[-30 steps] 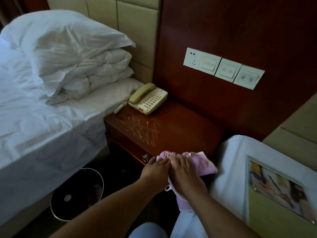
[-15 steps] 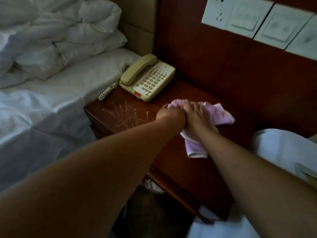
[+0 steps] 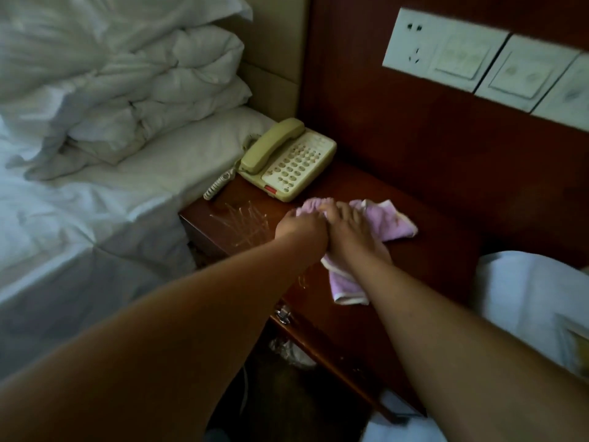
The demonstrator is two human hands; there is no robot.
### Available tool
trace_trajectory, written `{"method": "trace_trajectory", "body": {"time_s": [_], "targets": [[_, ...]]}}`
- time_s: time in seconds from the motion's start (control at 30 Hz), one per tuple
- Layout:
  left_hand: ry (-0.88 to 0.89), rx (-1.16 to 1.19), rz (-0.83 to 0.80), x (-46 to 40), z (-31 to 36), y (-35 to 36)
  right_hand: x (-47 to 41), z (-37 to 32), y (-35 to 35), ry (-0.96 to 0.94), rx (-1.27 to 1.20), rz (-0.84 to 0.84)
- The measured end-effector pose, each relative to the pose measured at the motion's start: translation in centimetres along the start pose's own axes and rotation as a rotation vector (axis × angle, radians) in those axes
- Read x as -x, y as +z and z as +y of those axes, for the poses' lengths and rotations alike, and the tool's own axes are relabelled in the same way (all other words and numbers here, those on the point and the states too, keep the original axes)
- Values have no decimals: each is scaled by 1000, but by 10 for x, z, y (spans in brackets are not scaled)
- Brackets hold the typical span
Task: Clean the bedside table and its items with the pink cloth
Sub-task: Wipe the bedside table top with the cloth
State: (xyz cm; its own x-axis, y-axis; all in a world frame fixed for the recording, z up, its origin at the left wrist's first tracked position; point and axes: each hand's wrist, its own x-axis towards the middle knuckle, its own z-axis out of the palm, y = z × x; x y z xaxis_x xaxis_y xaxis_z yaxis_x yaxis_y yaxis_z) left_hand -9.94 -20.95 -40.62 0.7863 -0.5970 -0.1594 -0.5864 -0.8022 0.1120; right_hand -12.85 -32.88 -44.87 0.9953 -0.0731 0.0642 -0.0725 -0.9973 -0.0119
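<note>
The pink cloth (image 3: 387, 223) lies crumpled on the dark wooden bedside table (image 3: 424, 263), near its middle. My left hand (image 3: 301, 229) is closed on the cloth's left edge. My right hand (image 3: 350, 232) presses flat on top of it, fingers spread toward the phone. A cream corded telephone (image 3: 288, 159) sits at the table's back left corner, just beyond my fingers. White scratch-like marks (image 3: 243, 223) cover the table's left front area beside my left hand.
A bed with white sheets and a piled duvet (image 3: 105, 100) borders the table on the left. Wall sockets and switches (image 3: 471, 59) sit on the wood panel above. A second white bed (image 3: 526, 291) is at the right. A drawer knob (image 3: 283, 314) shows below.
Both hands with the cloth moved from the table's front edge up onto its top toward the phone. The view has dropped closer to the table.
</note>
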Motion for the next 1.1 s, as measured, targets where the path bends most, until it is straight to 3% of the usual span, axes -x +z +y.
{"method": "trace_trajectory", "body": {"time_s": [0.3,0.53,0.77,1.1], "targets": [[-6,19,-53,153,31,30,149,-44,-14,-67,-66,-88],[41,61,-117,194,51,28,209,-42,-24,-129,-16,-20],[86,16,-107,149,42,25,170,-22,-14,-125,-30,28],[48,-114,-61,-2,5,2,10,12,9,-4,-65,57]]}}
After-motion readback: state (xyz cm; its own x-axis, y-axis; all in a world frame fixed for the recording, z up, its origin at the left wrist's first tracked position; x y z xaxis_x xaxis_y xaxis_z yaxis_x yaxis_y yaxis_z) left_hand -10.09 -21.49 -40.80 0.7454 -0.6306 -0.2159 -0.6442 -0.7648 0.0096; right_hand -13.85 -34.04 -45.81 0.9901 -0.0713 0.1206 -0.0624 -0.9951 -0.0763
